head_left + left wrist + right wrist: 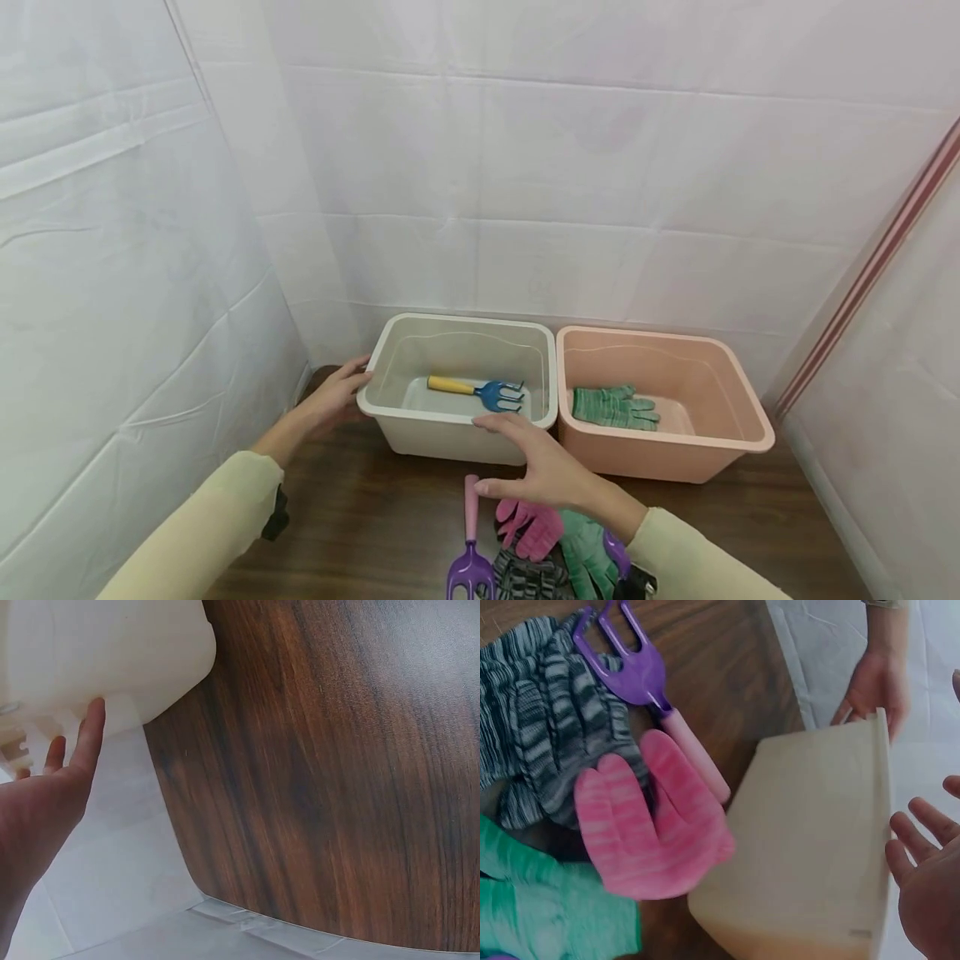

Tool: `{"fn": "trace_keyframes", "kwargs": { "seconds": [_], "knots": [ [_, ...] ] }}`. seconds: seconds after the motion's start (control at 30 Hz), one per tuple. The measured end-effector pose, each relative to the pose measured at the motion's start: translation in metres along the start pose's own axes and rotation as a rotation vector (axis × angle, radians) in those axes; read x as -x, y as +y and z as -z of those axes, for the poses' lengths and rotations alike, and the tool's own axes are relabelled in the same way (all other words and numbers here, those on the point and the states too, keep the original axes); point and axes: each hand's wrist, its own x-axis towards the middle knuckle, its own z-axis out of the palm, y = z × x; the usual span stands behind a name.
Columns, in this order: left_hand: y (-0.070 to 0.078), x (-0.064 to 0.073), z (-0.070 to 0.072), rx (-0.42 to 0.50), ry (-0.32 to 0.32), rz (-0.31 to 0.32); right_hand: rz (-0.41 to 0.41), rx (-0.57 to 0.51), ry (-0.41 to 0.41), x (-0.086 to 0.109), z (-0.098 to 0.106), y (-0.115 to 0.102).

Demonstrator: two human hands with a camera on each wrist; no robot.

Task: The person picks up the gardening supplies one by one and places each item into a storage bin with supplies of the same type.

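My left hand is at the left end of an off-white plastic bin, its extended fingers at the outer side under the rim. In the left wrist view, the fingers look straight against or very close to the bin wall. Spread fingers and thumb mark my right hand, which hovers at the bin's front rim and grips nothing; contact with the rim is unclear. A hand fork with blue tines and a yellow handle lies inside the bin.
To the right stands a peach bin with a green striped glove in it. Nearer lie a purple hand fork with a pink handle, a pink glove, black-and-grey gloves, a green glove and a partly hidden purple object.
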Motion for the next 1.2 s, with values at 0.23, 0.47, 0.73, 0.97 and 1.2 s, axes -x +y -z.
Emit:
{"fn": "trace_keyframes", "kwargs": {
  "seconds": [0.23,0.47,0.73,0.97,1.2],
  "knots": [
    [-0.001,0.002,0.003,-0.012,-0.015,-0.003,0.015,-0.019,-0.042,0.000,-0.020,0.011],
    [0.000,0.002,0.002,-0.012,-0.024,-0.016,-0.022,-0.144,-0.029,-0.001,-0.044,0.031],
    [-0.001,0.001,0.003,-0.015,-0.038,-0.037,-0.198,-0.318,0.042,-0.006,-0.071,0.046],
    [-0.001,0.001,0.004,-0.020,-0.037,-0.052,-0.300,-0.355,0.115,-0.009,-0.084,0.051],
    [-0.003,0.001,0.004,-0.037,-0.035,-0.060,-0.320,-0.339,0.137,-0.010,-0.098,0.063]
  ]
}}
